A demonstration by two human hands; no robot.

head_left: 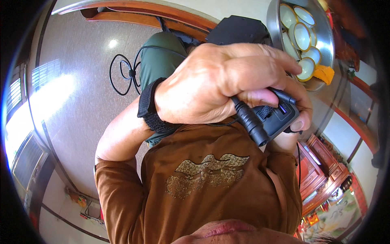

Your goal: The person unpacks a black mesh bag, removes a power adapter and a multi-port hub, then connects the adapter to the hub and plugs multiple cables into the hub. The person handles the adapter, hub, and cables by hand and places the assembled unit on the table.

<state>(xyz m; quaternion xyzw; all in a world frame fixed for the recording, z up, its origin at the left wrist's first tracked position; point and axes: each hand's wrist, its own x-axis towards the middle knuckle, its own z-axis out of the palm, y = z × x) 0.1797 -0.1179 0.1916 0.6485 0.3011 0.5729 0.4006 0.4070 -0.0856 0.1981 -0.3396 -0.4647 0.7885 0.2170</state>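
Note:
My left hand (219, 81), with a black strap (150, 106) round its wrist, reaches across in front of me. Its thumb and fingers are closed about a black ribbed cable plug (250, 122), whose blunt end points down toward my shirt. Beyond it, and partly covered by it, my right hand (304, 110) grips a small black box-shaped device (278, 116) with a slot in its end and a woven loop. The right thumb presses on the device's edge. A second thin black stick-like part (282, 96) lies by my left thumb. The right palm is hidden.
A steel basin (327, 40) with several gold-rimmed white bowls (302, 36) and an orange cloth (323, 75) stands at the far right. A black boxy object (237, 30) sits beyond my hands. Coiled black cable (121, 74) hangs by my green-clad leg (162, 53). Carved reddish furniture (315, 171) stands right.

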